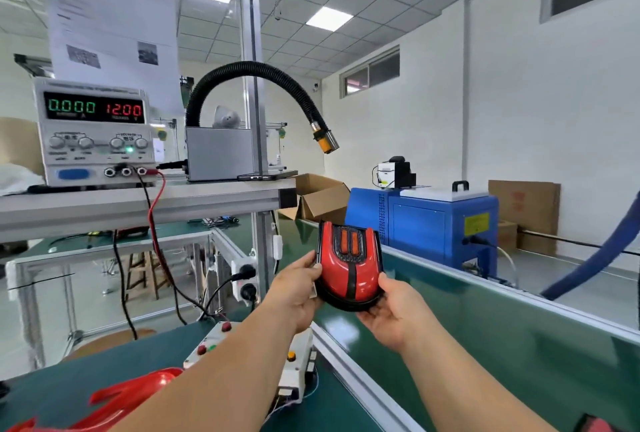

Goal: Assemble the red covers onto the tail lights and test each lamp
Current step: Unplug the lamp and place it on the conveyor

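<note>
Power supply (95,132) on shelf (138,199), left of hose (256,85).

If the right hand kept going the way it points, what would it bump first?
The right hand holds the tail light, so that first; beyond it, probably the left hand, depth unclear.

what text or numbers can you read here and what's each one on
"0.000" in green: power supply display.
"12.00" in red: same display.
Too blurred to read: knob labels, hanging paper sheet, yellow label on blue machine, red print on cardboard box.
</note>
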{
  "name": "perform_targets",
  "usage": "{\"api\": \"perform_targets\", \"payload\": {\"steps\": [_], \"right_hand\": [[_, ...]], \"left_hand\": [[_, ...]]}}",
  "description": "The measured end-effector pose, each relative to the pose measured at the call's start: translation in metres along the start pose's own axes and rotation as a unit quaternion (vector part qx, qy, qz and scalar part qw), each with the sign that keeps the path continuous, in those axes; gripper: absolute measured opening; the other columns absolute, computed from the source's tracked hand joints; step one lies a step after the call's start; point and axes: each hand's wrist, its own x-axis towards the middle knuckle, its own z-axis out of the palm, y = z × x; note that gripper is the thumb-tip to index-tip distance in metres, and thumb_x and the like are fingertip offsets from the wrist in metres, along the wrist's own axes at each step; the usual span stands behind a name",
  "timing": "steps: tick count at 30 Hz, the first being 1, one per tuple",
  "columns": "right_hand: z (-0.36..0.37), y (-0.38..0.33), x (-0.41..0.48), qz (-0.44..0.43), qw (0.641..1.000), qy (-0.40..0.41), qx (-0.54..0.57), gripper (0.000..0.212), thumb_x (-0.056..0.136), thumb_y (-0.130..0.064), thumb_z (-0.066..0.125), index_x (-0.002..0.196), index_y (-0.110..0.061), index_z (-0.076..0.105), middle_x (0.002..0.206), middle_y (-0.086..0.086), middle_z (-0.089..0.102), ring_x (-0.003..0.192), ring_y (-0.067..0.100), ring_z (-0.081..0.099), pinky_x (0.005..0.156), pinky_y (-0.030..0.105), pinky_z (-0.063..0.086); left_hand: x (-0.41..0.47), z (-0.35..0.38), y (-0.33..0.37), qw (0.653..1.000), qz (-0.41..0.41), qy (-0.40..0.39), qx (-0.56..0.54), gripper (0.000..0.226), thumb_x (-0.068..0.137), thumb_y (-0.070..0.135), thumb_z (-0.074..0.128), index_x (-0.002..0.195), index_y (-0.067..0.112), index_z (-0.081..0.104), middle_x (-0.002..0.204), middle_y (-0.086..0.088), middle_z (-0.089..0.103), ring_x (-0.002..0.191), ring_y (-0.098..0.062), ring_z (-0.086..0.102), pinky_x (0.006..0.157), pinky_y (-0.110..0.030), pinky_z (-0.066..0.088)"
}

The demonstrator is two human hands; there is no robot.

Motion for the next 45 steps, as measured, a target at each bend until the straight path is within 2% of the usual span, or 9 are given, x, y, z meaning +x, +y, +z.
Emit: {"api": "perform_targets", "payload": {"steps": [3, 8, 17, 21, 24, 29, 34, 38, 45], "right_hand": [[-0.001, 0.003, 0.006, 0.006, 1.0, -0.007, 0.0, 0.028, 0.103, -0.023, 0.046, 0.108, -0.001, 0.062, 0.1, 0.018, 0.07, 0.091, 0.029, 0.065, 0.073, 0.04, 0.05], [0.001, 0.012, 0.015, 0.022, 0.999, -0.016, 0.032, 0.032, 0.104, -0.026, 0.043, 0.102, -0.002, 0.064, 0.092, 0.015, 0.07, 0.086, 0.026, 0.064, 0.072, 0.036, 0.05], [0.012, 0.024, 0.009, 0.038, 0.996, -0.029, 0.07, 0.033, 0.105, -0.023, 0.039, 0.108, 0.002, 0.061, 0.095, 0.018, 0.067, 0.086, 0.025, 0.063, 0.068, 0.035, 0.049], [0.007, 0.021, -0.016, 0.028, 0.997, -0.005, 0.073, 0.032, 0.104, -0.023, 0.041, 0.101, 0.001, 0.062, 0.091, 0.017, 0.067, 0.084, 0.025, 0.063, 0.068, 0.035, 0.049], [-0.008, 0.023, -0.04, 0.016, 0.996, 0.018, 0.089, 0.033, 0.104, -0.025, 0.042, 0.096, -0.001, 0.063, 0.088, 0.014, 0.067, 0.082, 0.024, 0.063, 0.068, 0.035, 0.05], [-0.055, 0.03, -0.087, -0.03, 0.993, 0.071, 0.09, 0.03, 0.103, -0.027, 0.045, 0.098, -0.005, 0.065, 0.076, 0.009, 0.071, 0.08, 0.023, 0.065, 0.065, 0.034, 0.049], [-0.098, 0.024, -0.137, -0.086, 0.982, 0.132, 0.102, 0.027, 0.103, -0.027, 0.046, 0.104, -0.008, 0.065, 0.08, 0.009, 0.071, 0.079, 0.022, 0.064, 0.063, 0.033, 0.047], [-0.125, 0.016, -0.175, -0.129, 0.97, 0.168, 0.116, 0.026, 0.102, -0.027, 0.047, 0.108, -0.009, 0.065, 0.078, 0.008, 0.073, 0.081, 0.023, 0.065, 0.065, 0.034, 0.049], [-0.167, 0.01, -0.226, -0.183, 0.934, 0.238, 0.191, 0.025, 0.102, -0.027, 0.049, 0.097, -0.007, 0.063, 0.074, 0.009, 0.071, 0.076, 0.023, 0.064, 0.064, 0.035, 0.049]], "left_hand": [[0.005, -0.004, -0.002, 1.0, 0.001, -0.001, 0.006, 0.04, 0.099, 0.0, 0.043, 0.133, 0.016, 0.056, 0.118, -0.009, 0.066, 0.109, -0.025, 0.062, 0.094, -0.045, 0.052], [0.001, -0.004, 0.001, 0.998, 0.064, -0.014, 0.024, 0.042, 0.093, -0.001, 0.057, 0.133, 0.01, 0.053, 0.1, -0.007, 0.072, 0.086, -0.019, 0.069, 0.072, -0.034, 0.057], [-0.007, -0.01, 0.012, 0.988, 0.113, 0.006, 0.101, 0.046, 0.088, 0.007, 0.068, 0.132, 0.009, 0.055, 0.105, -0.008, 0.069, 0.096, -0.023, 0.067, 0.093, -0.043, 0.054], [-0.02, -0.007, 0.008, 0.989, 0.113, -0.013, 0.091, 0.042, 0.089, 0.006, 0.065, 0.13, 0.009, 0.056, 0.099, -0.006, 0.069, 0.091, -0.02, 0.067, 0.086, -0.039, 0.056], [-0.034, -0.001, -0.003, 0.99, 0.1, -0.037, 0.097, 0.037, 0.092, 0.006, 0.061, 0.129, 0.009, 0.058, 0.103, -0.008, 0.07, 0.091, -0.018, 0.068, 0.083, -0.038, 0.056], [-0.07, 0.019, -0.038, 0.989, 0.063, -0.108, 0.075, 0.022, 0.096, 0.003, 0.054, 0.109, 0.017, 0.065, 0.083, 0.0, 0.076, 0.07, -0.008, 0.071, 0.054, -0.023, 0.055], [-0.103, 0.05, -0.073, 0.981, 0.037, -0.17, 0.088, 0.024, 0.096, 0.008, 0.055, 0.117, 0.018, 0.063, 0.101, -0.004, 0.073, 0.079, -0.011, 0.067, 0.073, -0.031, 0.057], [-0.125, 0.078, -0.096, 0.972, 0.014, -0.218, 0.088, 0.022, 0.097, 0.008, 0.054, 0.106, 0.023, 0.067, 0.088, 0.003, 0.076, 0.068, -0.004, 0.068, 0.054, -0.021, 0.052], [-0.154, 0.125, -0.144, 0.953, -0.041, -0.284, 0.096, 0.028, 0.097, 0.008, 0.052, 0.122, 0.012, 0.065, 0.095, -0.002, 0.074, 0.071, -0.006, 0.067, 0.055, -0.02, 0.051]]}}
